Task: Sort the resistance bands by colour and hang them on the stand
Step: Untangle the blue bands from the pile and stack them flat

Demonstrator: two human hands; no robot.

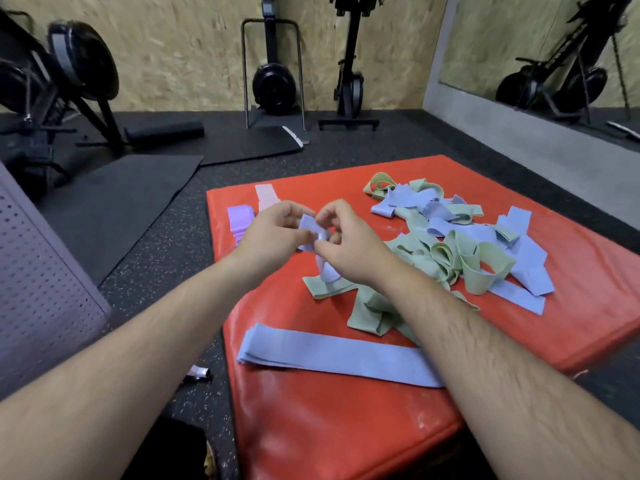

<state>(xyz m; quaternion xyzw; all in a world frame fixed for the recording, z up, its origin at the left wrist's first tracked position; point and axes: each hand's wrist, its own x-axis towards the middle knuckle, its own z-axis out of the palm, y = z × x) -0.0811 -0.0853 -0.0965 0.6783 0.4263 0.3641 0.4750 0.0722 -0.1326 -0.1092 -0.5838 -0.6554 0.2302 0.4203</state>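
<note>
Pale blue band [309, 231] is pinched at both ends between left hand [273, 233] and right hand [356, 252], its tail hanging toward the tangled pile [453, 251] (green and blue, to the right), while the folded purple stack [239, 223] lies just beyond the left hand on the red pad [346, 427].

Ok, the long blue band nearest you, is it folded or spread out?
Spread out: the long blue band lies flat and straight on the red mat, apart from the pile.

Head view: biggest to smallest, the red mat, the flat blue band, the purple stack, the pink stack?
1. red mat
2. flat blue band
3. purple stack and pink stack look about alike, so unranked.
</note>
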